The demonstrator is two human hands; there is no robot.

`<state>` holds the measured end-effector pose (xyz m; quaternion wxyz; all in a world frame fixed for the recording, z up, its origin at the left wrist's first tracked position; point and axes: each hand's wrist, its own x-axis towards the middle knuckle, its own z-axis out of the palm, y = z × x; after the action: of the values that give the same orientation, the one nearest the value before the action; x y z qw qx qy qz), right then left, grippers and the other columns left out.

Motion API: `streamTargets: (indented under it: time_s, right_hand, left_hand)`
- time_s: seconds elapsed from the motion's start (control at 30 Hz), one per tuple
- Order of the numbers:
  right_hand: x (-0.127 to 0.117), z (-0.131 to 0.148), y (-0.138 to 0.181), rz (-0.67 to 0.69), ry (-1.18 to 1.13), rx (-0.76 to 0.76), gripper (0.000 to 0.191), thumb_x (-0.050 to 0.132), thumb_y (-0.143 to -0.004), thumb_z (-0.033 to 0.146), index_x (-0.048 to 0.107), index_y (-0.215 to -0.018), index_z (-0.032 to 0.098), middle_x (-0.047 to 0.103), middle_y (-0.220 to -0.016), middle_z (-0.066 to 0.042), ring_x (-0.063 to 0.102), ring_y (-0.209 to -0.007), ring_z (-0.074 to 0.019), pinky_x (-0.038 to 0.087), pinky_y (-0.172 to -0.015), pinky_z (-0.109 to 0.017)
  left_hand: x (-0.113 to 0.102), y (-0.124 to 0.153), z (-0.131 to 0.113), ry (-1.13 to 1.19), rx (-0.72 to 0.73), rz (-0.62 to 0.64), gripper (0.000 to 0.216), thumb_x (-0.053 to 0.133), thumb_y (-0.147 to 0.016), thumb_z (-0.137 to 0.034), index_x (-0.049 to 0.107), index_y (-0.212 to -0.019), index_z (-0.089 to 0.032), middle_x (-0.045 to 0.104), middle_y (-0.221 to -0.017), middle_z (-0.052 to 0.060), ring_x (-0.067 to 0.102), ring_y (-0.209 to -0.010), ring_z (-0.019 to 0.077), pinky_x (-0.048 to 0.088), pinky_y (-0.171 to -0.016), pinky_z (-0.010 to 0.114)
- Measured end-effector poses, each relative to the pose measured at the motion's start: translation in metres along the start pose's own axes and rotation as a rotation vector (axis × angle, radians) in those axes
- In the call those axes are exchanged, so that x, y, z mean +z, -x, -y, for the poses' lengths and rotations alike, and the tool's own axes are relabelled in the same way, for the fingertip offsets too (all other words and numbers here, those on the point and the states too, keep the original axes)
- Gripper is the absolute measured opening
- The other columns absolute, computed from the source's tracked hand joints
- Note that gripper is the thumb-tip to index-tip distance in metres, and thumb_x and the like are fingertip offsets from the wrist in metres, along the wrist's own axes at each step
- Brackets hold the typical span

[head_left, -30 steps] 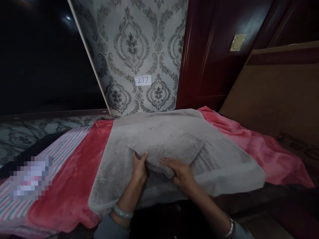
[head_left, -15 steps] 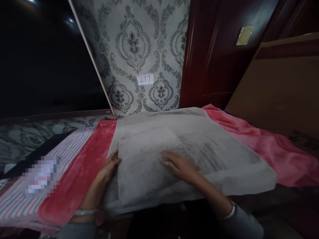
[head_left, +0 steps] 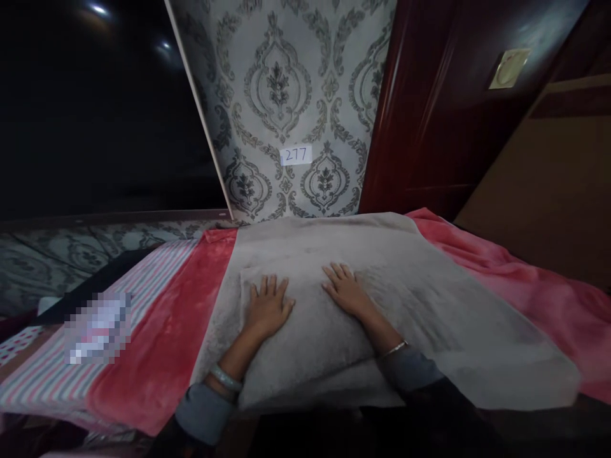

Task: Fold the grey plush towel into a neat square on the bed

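A grey plush cloth (head_left: 305,343), folded into a rough square, lies on a larger spread of grey plush fabric (head_left: 458,318). My left hand (head_left: 268,308) rests flat on the left half of the folded cloth, its fingers spread and pointing away from me. Palm down, my right hand (head_left: 348,291) lies near the cloth's far right part, also with its fingers apart. Neither hand grips anything. The folded cloth's near edge hangs in a slight slant above the grey fabric's front border.
Red plush fabric (head_left: 167,324) and a striped cloth (head_left: 157,273) lie at the left; more pink-red fabric (head_left: 501,273) is bunched at the right. Behind stand a patterned wall with a paper label (head_left: 296,154), a dark screen (head_left: 105,127) and a brown cardboard panel (head_left: 548,178).
My left hand has moved from the folded cloth's left edge onto its top. My right hand has shifted slightly farther away and flattened with fingers spread. The view has turned a little left.
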<state>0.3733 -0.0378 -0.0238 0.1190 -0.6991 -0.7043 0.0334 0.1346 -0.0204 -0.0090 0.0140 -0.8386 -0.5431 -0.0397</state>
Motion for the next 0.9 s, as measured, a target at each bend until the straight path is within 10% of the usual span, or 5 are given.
streamTargets:
  time_s: [0.53,0.7,0.9]
  right_hand:
    - [-0.008,-0.005,-0.015,0.083,-0.050,0.050,0.051,0.034,-0.102,0.039,0.037,-0.152,0.029,0.030,-0.160,-0.005,0.024,-0.147,-0.0295,0.023,-0.113,-0.062]
    - [-0.023,-0.001,-0.040,-0.028,-0.054,0.081,0.053,0.028,-0.101,0.024,0.035,-0.153,0.025,0.033,-0.158,-0.005,0.029,-0.145,-0.0239,0.023,-0.117,-0.051]
    - [0.003,-0.002,-0.039,-0.062,0.022,0.043,0.050,0.030,-0.101,0.024,0.043,-0.149,0.023,0.037,-0.156,-0.006,0.031,-0.143,-0.0244,0.029,-0.114,-0.046]
  left_hand:
    - [-0.023,-0.017,0.012,0.068,0.020,0.238,0.069,0.042,-0.094,-0.050,0.029,-0.154,-0.017,0.023,-0.162,0.018,0.017,-0.150,0.0377,0.021,-0.116,0.060]
    - [-0.038,-0.049,-0.026,0.089,0.126,0.156,0.059,0.037,-0.096,-0.041,0.037,-0.148,-0.014,0.030,-0.160,0.018,0.025,-0.149,0.0310,0.025,-0.116,0.057]
    - [0.000,-0.066,-0.067,0.076,0.184,0.026,0.059,0.029,-0.099,-0.042,0.032,-0.152,-0.017,0.028,-0.161,0.014,0.021,-0.150,0.0293,0.019,-0.117,0.063]
